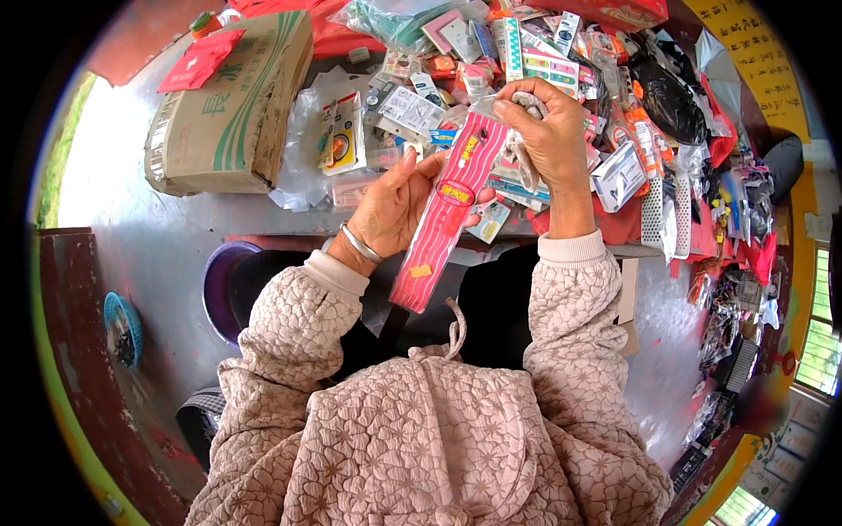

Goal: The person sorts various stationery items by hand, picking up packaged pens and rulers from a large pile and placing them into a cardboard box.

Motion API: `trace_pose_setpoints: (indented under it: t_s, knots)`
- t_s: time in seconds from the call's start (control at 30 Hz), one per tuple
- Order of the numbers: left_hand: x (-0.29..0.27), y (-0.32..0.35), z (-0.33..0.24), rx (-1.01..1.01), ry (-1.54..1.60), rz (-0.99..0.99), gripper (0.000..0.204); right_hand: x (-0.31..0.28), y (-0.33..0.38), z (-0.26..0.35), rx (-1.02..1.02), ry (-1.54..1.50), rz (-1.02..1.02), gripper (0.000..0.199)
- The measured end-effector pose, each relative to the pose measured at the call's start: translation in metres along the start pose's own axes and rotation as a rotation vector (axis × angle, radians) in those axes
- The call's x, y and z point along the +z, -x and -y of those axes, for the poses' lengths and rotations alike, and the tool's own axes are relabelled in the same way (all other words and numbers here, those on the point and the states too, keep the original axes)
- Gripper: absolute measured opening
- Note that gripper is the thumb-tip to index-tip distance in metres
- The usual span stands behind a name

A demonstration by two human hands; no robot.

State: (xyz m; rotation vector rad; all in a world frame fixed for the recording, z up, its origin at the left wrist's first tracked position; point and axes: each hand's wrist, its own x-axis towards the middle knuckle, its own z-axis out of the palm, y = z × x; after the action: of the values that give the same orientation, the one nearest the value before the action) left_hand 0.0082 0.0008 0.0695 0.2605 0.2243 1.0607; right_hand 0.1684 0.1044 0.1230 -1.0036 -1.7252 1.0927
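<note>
While holding the pink packet [438,232] aslant before the chest, lower end toward the lap, grips its clear top between thumb and fingertips of the right hand [554,123], closed firmly there, and carries a greyish bundle [519,162] against that same palm; cannot tell cloth from cord. Props the packet's back on the fingers of the left hand [386,206], only loosely curled, about half spread, without pressing the thumb on the front. Has the front turned up to view, oval badge [456,193] and orange sticker [421,271] included. As for progress, seems to have the picking out done, judging by the packet held clear of the worktop [309,226] and of the pile [410,110]. Shows no tear along the front, so probably unopened, though cannot be sure of the back or the covered top. Appears to have plenty left, judging by the mixed heap, yellow pack [342,131] and white carton [619,178] among it, without any sorting into rows visible. Has a big box [224,118] left of the heap, bearing a red pouch [200,63], and a white basket [652,219] at the right; cannot pick out any finished stack
</note>
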Motion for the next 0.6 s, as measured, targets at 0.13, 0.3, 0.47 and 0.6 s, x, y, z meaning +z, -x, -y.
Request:
trace_pose_setpoints:
  t_s: [0.13,0.3,0.47,0.6]
  knots:
    - [-0.0020,0.0000,-0.0005,-0.017,0.042,0.026,0.068,-0.0003,-0.0001,-0.0008,0.010,0.005,0.010,0.007]
    - [0.0012,0.0001,-0.0009,-0.006,0.049,0.024,0.069,0.0013,-0.0002,-0.0014,0.022,-0.020,0.009,0.007]
    - [-0.0009,0.0007,-0.0007,-0.012,0.024,0.034,0.072,0.0040,-0.0008,-0.0032,0.018,-0.036,0.024,0.008]
    - [-0.0041,-0.0001,-0.0007,-0.006,0.010,0.054,0.074,0.0090,0.0001,-0.0023,-0.042,-0.043,0.007,0.007]
